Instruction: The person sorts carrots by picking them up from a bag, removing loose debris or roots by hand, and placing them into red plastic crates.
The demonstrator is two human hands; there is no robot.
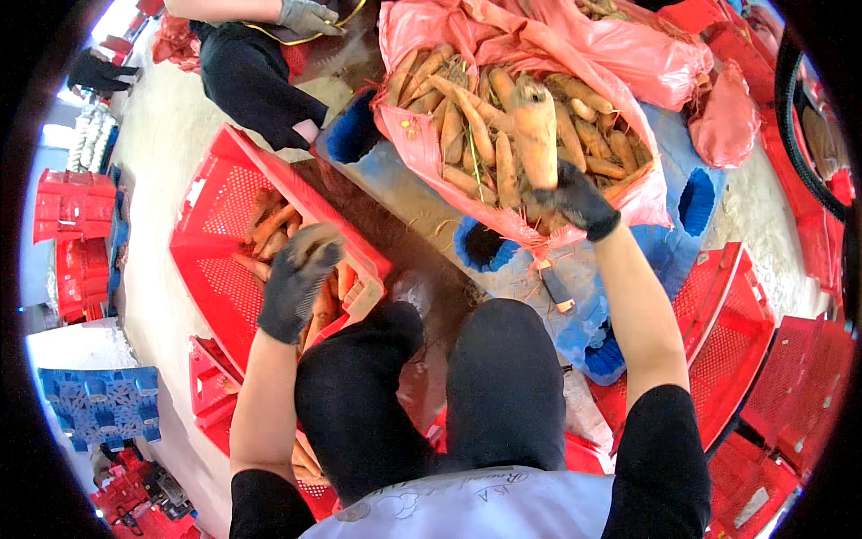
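My right hand (pixel 580 201), in a dark work glove, grips a thick pale carrot (pixel 535 138) by its lower end. It holds the carrot over an open pink woven sack (pixel 421 151) full of soil-stained carrots (pixel 471 128). My left hand (pixel 300 283), gloved too, hangs with curled fingers above the near side of a red plastic crate (pixel 222 269). Inside that crate lie several orange carrots (pixel 273 229), partly hidden by the hand. Whether the left fingers hold anything is not visible.
Under the sack is a blue plastic pallet (pixel 431 195) with deep openings. A small dark-handled object (pixel 555 286) lies on it. More red crates (pixel 727 337) stand at right. Beyond the left crate, another person's gloved hand (pixel 306 17) is near a yellow cord.
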